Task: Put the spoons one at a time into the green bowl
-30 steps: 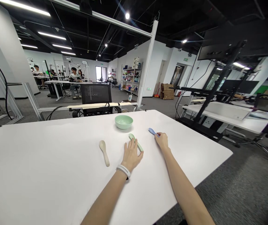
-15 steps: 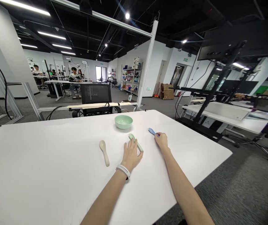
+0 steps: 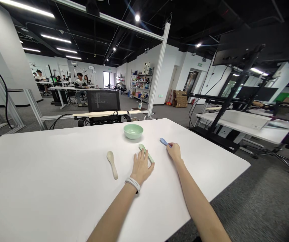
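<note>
While right hand (image 3: 175, 152) pinches blue spoon (image 3: 163, 141), left hand (image 3: 140, 167) spread over green spoon (image 3: 150, 158)

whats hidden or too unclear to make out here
Blue spoon: handle end, head view, hidden by the right hand.
Green spoon: part of it, head view, covered by the left hand.
Left forearm and right forearm: cut off by the head view's bottom edge.
Shelf items: too small in the head view to identify.

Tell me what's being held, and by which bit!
The right hand holds the blue spoon by its handle. The left hand touches the green spoon at its handle; I can't tell if it grips.
</note>
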Tool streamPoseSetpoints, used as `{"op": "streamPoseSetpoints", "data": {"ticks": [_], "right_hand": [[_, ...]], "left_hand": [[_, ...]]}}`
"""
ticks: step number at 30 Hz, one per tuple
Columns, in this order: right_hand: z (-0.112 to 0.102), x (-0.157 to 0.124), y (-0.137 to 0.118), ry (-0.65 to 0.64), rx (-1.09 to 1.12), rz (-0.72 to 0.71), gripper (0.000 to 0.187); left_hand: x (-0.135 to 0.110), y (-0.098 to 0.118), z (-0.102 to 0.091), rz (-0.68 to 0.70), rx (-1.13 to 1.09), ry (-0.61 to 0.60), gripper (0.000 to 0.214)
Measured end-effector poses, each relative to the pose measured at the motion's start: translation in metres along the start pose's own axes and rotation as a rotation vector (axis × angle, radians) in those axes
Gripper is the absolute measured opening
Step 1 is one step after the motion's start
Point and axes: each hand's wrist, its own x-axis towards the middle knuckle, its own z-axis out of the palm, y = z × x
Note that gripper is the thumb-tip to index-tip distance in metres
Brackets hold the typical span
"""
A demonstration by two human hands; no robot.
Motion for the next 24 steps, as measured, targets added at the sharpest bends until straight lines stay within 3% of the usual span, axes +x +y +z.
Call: {"op": "streamPoseSetpoints", "data": {"ticks": [6,10,15,19,24], "right_hand": [[0.0,0.001,-0.001,-0.038,-0.048,0.053,0.037],[0.0,0.002,-0.004,-0.01,-0.108,0.047,0.038],[0.004,-0.002,-0.024,0.069,-0.043,-0.1,0.04],[0.014,-0.015,-0.05,-0.038,0.068,-0.259,0.035],[0.02,-0.034,-0.07,-0.268,0.102,-0.214,0.039]], "left_hand": [[0.001,0.002,-0.002,0.022,0.042,0.053,0.075],[-0.002,-0.008,-0.018,0.065,0.085,0.125,0.07],[-0.035,-0.058,-0.07,0.09,0.154,0.232,0.05],[-0.076,-0.103,-0.11,0.037,0.215,0.262,0.042],[-0.111,-0.127,-0.117,0.037,0.199,0.195,0.041]]}}
